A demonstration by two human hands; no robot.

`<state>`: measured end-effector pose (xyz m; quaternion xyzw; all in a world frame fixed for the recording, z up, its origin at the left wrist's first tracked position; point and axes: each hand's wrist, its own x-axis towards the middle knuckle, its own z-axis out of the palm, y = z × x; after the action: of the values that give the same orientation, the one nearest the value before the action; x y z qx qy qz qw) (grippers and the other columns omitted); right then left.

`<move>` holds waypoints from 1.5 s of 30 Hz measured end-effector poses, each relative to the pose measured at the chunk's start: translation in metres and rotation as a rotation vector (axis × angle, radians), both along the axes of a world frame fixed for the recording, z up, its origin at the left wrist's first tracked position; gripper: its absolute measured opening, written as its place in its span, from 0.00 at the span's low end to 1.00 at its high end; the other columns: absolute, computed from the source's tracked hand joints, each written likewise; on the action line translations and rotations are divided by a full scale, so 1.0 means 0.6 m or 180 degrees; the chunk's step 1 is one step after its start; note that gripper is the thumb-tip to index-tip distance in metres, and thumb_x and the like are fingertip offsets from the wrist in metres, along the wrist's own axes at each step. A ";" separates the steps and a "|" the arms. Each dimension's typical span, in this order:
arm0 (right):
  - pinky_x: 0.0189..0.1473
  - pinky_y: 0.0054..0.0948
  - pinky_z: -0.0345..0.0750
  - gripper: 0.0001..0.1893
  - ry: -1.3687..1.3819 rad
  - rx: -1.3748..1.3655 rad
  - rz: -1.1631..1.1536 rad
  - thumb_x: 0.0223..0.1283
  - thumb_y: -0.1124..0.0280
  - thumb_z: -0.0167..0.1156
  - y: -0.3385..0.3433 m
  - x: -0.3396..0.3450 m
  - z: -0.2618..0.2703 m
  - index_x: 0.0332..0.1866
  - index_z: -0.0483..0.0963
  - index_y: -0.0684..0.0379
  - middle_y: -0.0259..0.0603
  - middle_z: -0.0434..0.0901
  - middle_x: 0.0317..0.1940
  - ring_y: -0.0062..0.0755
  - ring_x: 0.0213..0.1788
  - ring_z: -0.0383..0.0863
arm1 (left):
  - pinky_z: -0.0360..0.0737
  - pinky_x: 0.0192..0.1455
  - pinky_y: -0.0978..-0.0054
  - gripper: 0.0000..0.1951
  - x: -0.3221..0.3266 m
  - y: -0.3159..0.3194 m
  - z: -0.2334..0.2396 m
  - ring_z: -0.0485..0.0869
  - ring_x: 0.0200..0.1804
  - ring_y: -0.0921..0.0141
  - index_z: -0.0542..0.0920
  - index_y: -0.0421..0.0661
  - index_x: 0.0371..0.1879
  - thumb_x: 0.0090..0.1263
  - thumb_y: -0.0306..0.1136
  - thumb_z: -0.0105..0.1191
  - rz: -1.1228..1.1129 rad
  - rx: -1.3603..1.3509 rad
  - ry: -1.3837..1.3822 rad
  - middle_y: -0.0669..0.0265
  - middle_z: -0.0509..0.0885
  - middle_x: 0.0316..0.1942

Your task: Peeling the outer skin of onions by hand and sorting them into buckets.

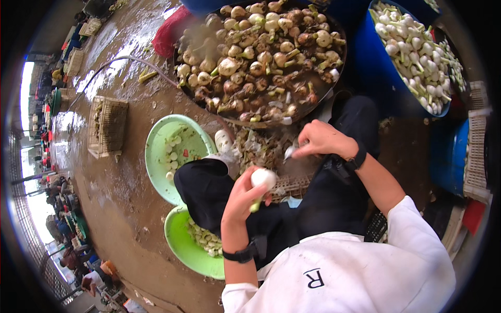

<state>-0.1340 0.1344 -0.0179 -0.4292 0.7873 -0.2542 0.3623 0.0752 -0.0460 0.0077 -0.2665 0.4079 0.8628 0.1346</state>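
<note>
A peeled white garlic bulb with a short green stem sits in the fingers of my left hand, above my lap. My right hand is curled, its index finger pointing left. At that fingertip is a small white and dark thing, apparently a short blade with a scrap of peel; blur hides its exact shape. Beneath both hands lies a heap of peelings, partly over a plastic crate. Beyond them stands a wide round tub of unpeeled bulbs in murky water.
On the left are a pale green basin with white pieces and a bright green basin with cut stems. A blue barrel at right holds peeled garlic. A crate and hose lie on the wet floor. People work far left.
</note>
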 end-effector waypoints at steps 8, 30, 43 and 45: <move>0.37 0.40 0.79 0.15 0.1554 0.1473 -0.0907 0.45 0.60 0.65 -0.033 -0.194 -0.113 0.28 0.81 0.64 0.51 0.83 0.29 0.50 0.36 0.84 | 0.71 0.25 0.72 0.26 0.107 -0.018 -0.011 0.63 0.22 0.73 0.82 0.46 0.29 0.73 0.54 0.38 0.1533 0.1789 0.2276 0.67 0.70 0.23; 0.27 0.32 0.72 0.20 -0.1676 -0.0928 -0.0880 0.68 0.61 0.46 -0.006 0.171 0.041 0.27 0.77 0.64 0.42 0.76 0.16 0.32 0.19 0.75 | 0.70 0.36 0.85 0.05 -0.054 0.037 -0.026 0.70 0.33 0.81 0.68 0.46 0.43 0.73 0.32 0.45 0.1830 -0.2346 0.0607 0.70 0.72 0.33; 0.36 0.27 0.74 0.12 -0.0572 -0.1964 -0.1627 0.49 0.73 0.65 -0.027 0.165 0.085 0.36 0.71 0.66 0.47 0.75 0.27 0.36 0.28 0.75 | 0.61 0.14 0.79 0.13 -0.039 0.051 0.013 0.66 0.15 0.78 0.71 0.50 0.37 0.71 0.47 0.42 0.0639 0.1325 0.0019 0.72 0.72 0.22; 0.33 0.30 0.74 0.15 -0.0768 -0.1973 -0.1257 0.47 0.74 0.63 -0.029 0.149 0.076 0.40 0.71 0.67 0.47 0.74 0.26 0.34 0.26 0.75 | 0.61 0.14 0.80 0.11 -0.039 0.060 0.009 0.67 0.15 0.78 0.71 0.50 0.37 0.71 0.44 0.44 0.0720 0.0429 -0.0093 0.72 0.72 0.22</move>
<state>-0.0445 0.1173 0.0274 -0.3256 0.6923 -0.5937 0.2496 0.0518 -0.0102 0.0130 -0.3136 0.3143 0.8940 0.0600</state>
